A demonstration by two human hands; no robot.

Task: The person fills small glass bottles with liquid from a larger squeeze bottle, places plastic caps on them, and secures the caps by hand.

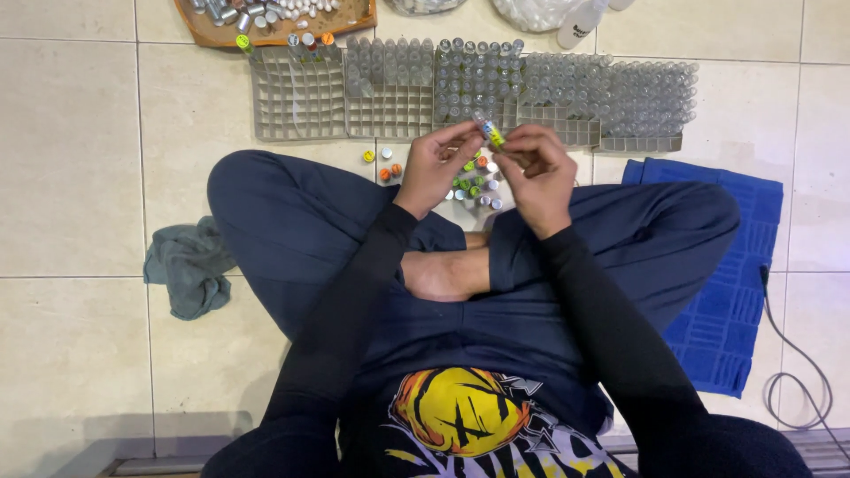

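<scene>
Bare floor lies open on the left up to the grey cloth. Straight ahead, loose caps crowd the tile between the knees, and the row of grey grid trays packed with vials blocks the way beyond. A blue towel covers the right side.

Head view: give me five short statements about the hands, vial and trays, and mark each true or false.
1. Both hands, left hand and right hand, hold one small vial. True.
2. The grey trays lie on a wooden table. False: on the tiled floor.
3. A blue towel lies by the right leg. True.
4. The loose caps are stacked inside a tray. False: scattered on the floor.
5. The grey cloth covers the trays. False: it lies by the left leg.
</scene>
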